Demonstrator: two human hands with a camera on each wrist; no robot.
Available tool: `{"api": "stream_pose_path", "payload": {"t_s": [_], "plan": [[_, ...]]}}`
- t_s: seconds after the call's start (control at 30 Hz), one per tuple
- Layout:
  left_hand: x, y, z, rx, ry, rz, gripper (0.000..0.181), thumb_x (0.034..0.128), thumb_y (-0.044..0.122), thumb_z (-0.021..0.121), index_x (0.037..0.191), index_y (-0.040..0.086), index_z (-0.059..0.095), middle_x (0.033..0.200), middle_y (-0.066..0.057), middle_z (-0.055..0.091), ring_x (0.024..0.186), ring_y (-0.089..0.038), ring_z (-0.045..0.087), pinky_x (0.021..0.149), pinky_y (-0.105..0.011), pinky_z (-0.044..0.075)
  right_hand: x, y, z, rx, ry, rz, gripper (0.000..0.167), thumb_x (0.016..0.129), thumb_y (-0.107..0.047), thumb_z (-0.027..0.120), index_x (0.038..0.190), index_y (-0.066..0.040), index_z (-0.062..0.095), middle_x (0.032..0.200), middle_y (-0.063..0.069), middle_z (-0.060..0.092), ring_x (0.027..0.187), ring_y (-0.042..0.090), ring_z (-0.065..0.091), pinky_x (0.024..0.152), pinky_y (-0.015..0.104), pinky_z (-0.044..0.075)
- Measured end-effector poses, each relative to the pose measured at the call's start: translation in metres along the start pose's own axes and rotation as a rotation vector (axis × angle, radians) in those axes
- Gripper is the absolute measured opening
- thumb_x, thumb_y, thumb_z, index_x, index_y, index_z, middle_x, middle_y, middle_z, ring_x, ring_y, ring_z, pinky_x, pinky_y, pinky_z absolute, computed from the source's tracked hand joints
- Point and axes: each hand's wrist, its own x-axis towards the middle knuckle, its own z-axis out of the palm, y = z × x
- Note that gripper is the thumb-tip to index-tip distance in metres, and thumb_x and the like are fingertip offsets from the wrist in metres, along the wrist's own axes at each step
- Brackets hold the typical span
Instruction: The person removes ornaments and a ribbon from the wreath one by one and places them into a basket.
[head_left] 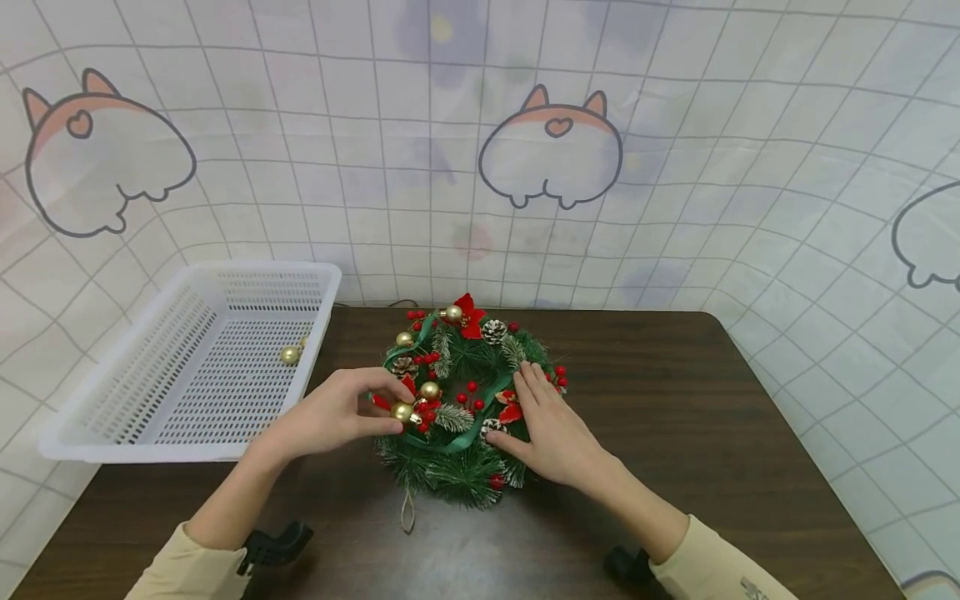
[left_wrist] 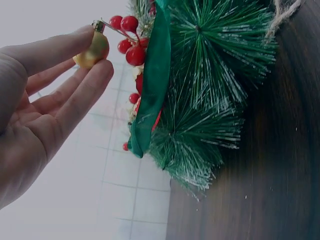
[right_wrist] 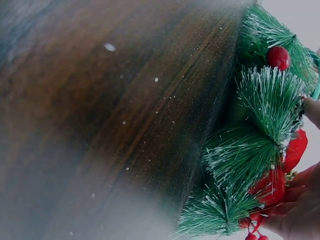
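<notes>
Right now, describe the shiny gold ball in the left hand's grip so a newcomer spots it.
On the dark brown wooden table, right of the white plastic basket, lies a round green pine wreath. At its left side, beside red berries, is a shiny gold ball. Unlike the other gold balls, it is pinched in the left hand's grip.

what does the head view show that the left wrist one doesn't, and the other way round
Only the head view shows the white plastic basket with gold baubles inside, the right grip resting on the wreath, and the corgi drawings on the backdrop. Only the left wrist view shows the palm side of the left grip. Both show the pinched gold bauble, the wreath's green ribbon, red berries and twine loop, and the dark wood tabletop.
</notes>
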Motion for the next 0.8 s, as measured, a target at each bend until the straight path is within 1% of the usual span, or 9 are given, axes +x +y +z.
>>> {"api": "stream_pose_path", "payload": {"t_s": [0.1,0.3,0.47,0.57,0.63,0.8], "plan": [[0.001,0.003,0.003,-0.009,-0.013,-0.002,0.028,0.0888,0.013,0.083,0.114,0.013,0.071,0.106,0.004,0.071,0.096,-0.017,0.066,0.085,-0.031,0.059,0.0,0.0,0.0,0.003,-0.002,0.001,0.1,0.098,-0.065,0.056,0.159,0.006,0.021,0.168,0.022,0.011,0.155,0.037,0.007,0.121,0.053,0.021],[0.004,0.004,0.009,0.048,-0.011,0.027,0.028,0.0872,0.012,0.084,0.112,0.015,0.071,0.105,0.007,0.071,0.094,-0.014,0.068,0.078,-0.032,0.059,0.0,-0.001,0.0,0.005,-0.003,0.003,0.101,0.098,-0.065,0.057,0.16,0.006,0.02,0.168,0.022,0.009,0.155,0.036,0.006,0.121,0.052,0.019],[0.006,0.003,0.017,0.035,-0.001,0.03,0.029,0.0856,0.009,0.085,0.111,0.014,0.071,0.107,0.004,0.069,0.092,-0.014,0.07,0.077,-0.031,0.06,0.0,-0.001,0.0,0.007,-0.008,0.009,0.101,0.098,-0.065,0.057,0.16,0.006,0.02,0.168,0.022,0.01,0.155,0.036,0.006,0.121,0.052,0.02],[0.008,0.004,0.022,0.028,0.018,0.039,0.03,0.0843,0.007,0.086,0.11,0.015,0.071,0.107,0.005,0.069,0.092,-0.013,0.069,0.078,-0.03,0.06,-0.001,-0.001,0.0,0.004,-0.008,0.006,0.1,0.098,-0.064,0.057,0.16,0.006,0.02,0.168,0.022,0.01,0.155,0.036,0.007,0.121,0.052,0.02],[0.008,0.004,0.025,0.038,0.037,0.045,0.031,0.0837,0.008,0.087,0.109,0.017,0.071,0.106,0.007,0.069,0.092,-0.012,0.068,0.077,-0.031,0.06,-0.001,-0.001,0.001,0.002,-0.004,0.003,0.1,0.098,-0.064,0.057,0.16,0.006,0.021,0.168,0.022,0.011,0.155,0.037,0.007,0.121,0.053,0.021],[0.01,0.007,0.028,0.035,0.105,0.062,0.033,0.0827,0.009,0.088,0.11,0.017,0.071,0.106,0.01,0.069,0.093,-0.011,0.067,0.076,-0.033,0.06,-0.001,-0.001,0.0,0.005,0.001,0.002,0.099,0.098,-0.062,0.058,0.159,0.007,0.021,0.168,0.022,0.01,0.155,0.037,0.007,0.121,0.053,0.021]]}}
